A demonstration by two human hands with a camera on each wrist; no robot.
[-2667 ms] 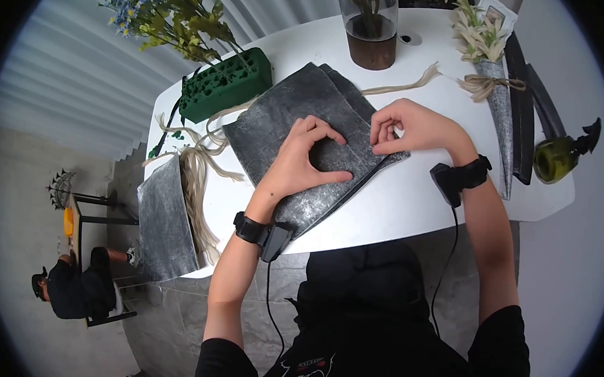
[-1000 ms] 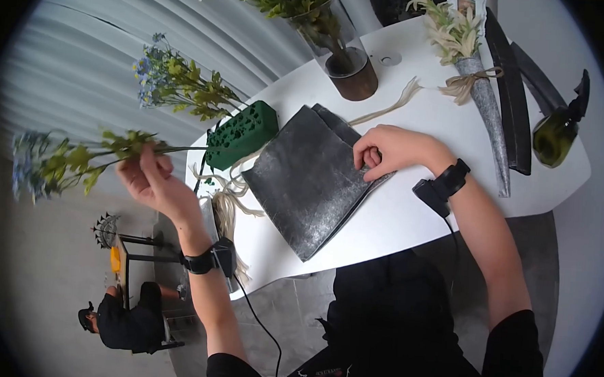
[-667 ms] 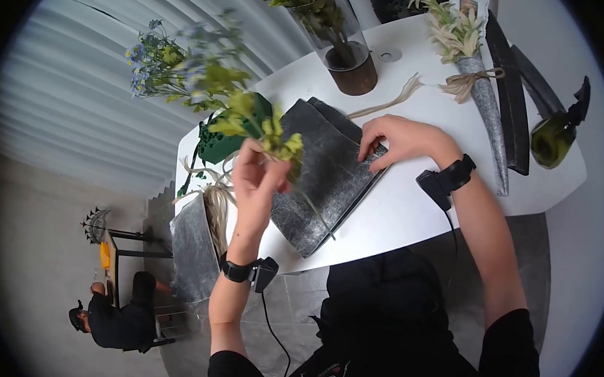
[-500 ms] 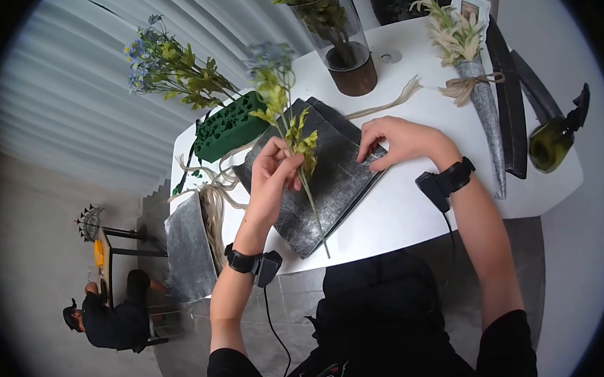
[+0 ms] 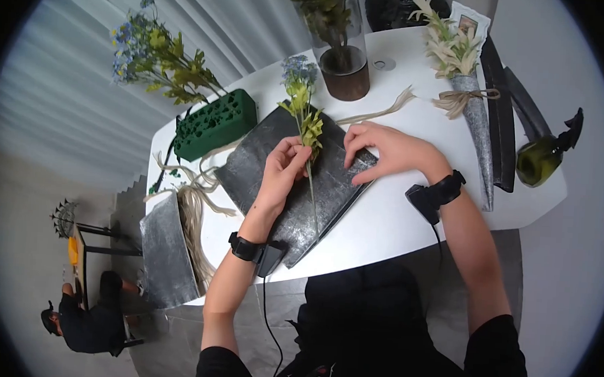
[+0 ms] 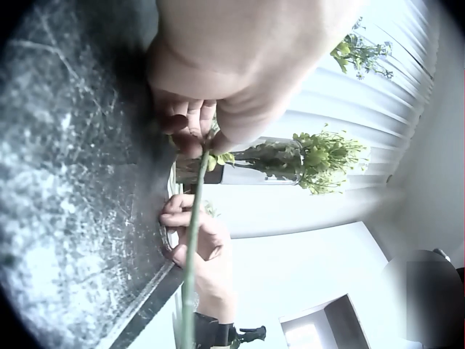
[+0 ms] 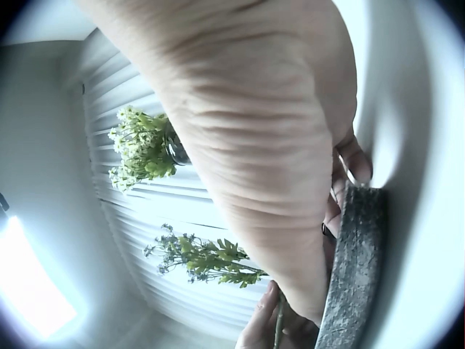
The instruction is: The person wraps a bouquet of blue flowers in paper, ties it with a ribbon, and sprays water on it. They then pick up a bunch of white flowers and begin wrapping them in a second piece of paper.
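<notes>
My left hand pinches the green stem of a blue flower spray between thumb and fingers. The spray lies lengthwise over a pile of dark grey mottled sheets, its blossoms toward the far side and its bare stem end toward me. In the left wrist view the stem runs down from the fingertips. My right hand rests at the right corner of the sheets, thumb and forefinger spread apart with bent fingers at the edge. The right wrist view shows a sheet edge beside that hand.
A green foam block at the left bears more blue flowers. Behind stands a glass vase. Raffia strands and another grey sheet lie left. A wrapped bouquet and green bottle stand right. A person sits far left.
My left hand left the sheets, took a blue flower spray by the foam block and brought it over the sheets. The right hand's thumb and forefinger have spread from the pinch at the sheet corner.
</notes>
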